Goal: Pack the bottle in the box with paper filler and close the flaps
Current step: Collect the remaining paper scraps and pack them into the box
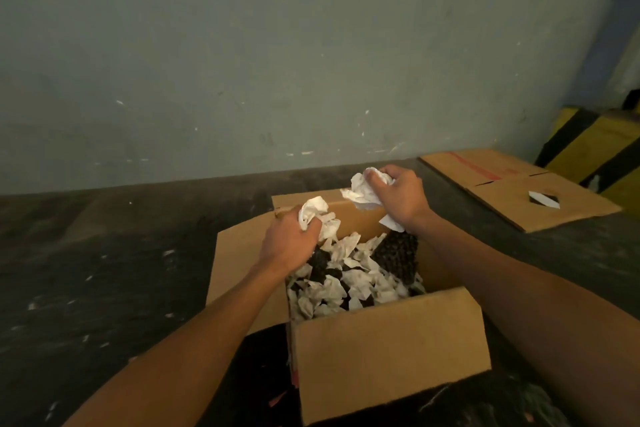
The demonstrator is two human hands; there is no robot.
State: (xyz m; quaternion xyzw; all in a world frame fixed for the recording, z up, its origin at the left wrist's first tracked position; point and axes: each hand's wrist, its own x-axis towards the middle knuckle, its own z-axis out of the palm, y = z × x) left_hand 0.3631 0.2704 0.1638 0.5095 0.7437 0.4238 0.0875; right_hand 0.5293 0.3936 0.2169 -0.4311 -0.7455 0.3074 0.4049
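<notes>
Left hand: the left hand [289, 244], left of centre frame, is fisted round a wad of white paper [317, 215], fingers curled tight on it, held over the box's left rim
Box: the cardboard box [391, 354] sits low centre, all its flaps open; the left flap [239, 263] lies spread outward, the near flap [388, 343] stands toward me, the far flap [311, 201] is up behind the hands
Filler: loose white paper scraps [349, 284] cover much of the inside, dark gaps showing between them
Bottle: I cannot pick out a bottle for certain; a dark textured shape [398, 253] at the box's right inner side may be it, wrapped, partly buried
Right hand: the right hand [398, 194], centre right, clutches a second crumpled wad [363, 191], fingers closed on it, above the far flap
Progress: by my reckoning filling is under way; these two wads want placing, then every flap folding shut
Surface: dark, scuffed floor [104, 270], flecked with pale bits
Room: grey-green marked wall [242, 45] across the upper frame; flattened cardboard [512, 187] at the right; something yellow-and-black striped [588, 146] at the far right edge
</notes>
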